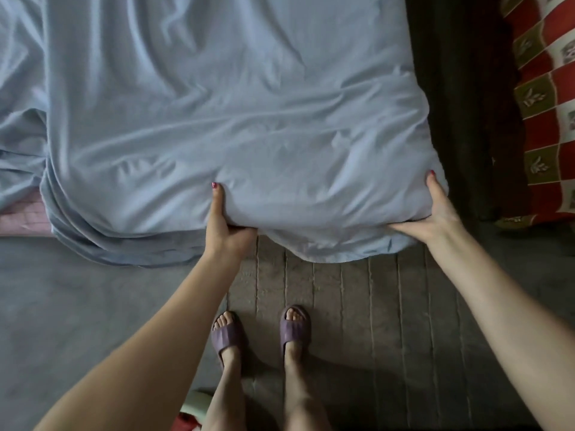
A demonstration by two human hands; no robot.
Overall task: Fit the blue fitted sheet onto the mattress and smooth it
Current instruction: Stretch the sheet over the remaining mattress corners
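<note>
Sheet: the blue fitted sheet [236,113] lies over the mattress top, wrinkled across the middle, its near right corner pulled down over the mattress edge.
Loose side: to your left the sheet hangs slack and bunched toward the floor, and a strip of pink mattress [21,213] shows bare there.
Left hand: your left hand [222,227] grips the near hem, thumb on top, fingers curled under the edge.
Right hand: your right hand [435,213] clasps the corner, thumb up along the side and fingers tucked beneath the fabric.
Step in hand: by my reading, you are seating this corner under the mattress.
How to do it well: lift the corner slightly, draw the elastic fully beneath it, and keep both hands pulling evenly so the seam sits on the edge.
Then: move to the slack left corner before smoothing, or the wrinkles will likely return.
Around you: purple slippers [261,331] on a ribbed mat [373,306]; a red patterned cloth [547,98] lies beyond the dark gap at right.
</note>
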